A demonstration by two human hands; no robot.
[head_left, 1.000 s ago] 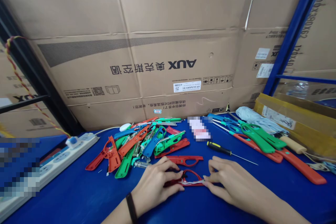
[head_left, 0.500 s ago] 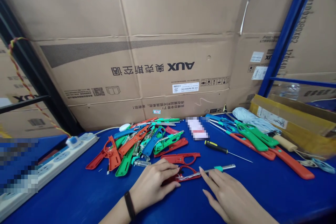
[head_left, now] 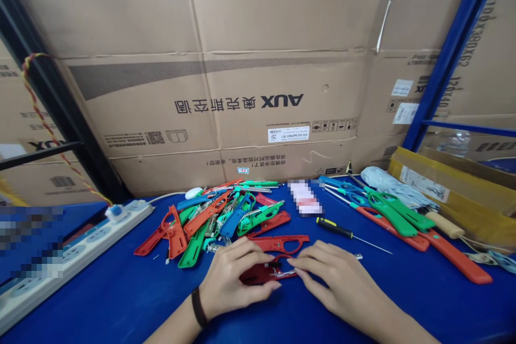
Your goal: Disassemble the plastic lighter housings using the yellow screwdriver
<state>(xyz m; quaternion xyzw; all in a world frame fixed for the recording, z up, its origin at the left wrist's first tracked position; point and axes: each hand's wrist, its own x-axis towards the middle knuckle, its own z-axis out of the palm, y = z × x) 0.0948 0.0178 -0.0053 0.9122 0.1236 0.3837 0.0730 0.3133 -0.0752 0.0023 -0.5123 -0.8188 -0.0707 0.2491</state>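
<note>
A red half-shell of a long-reach lighter lies on the blue table, with thin white wires and a small black part inside. My left hand, with a dark wristband, curls around its left end, fingers over the far side and thumb at the near side. At the right end, my right hand has bent fingertips closed on the half-shell by the wires; exactly what they pinch is hidden. Beyond the right hand shows the tip of a metal tube. Another red half-shell lies just behind.
At left lie piled red, green and blue lighter parts near a white power strip. A screwdriver and several whole lighters are at right, before a yellow-taped box. A large cardboard sheet stands behind.
My right hand has moved left and inward, its fingers now bent over the half-shell's right end and covering most of the metal tube. My left hand's fingers are more arched. The view has shifted slightly.
</note>
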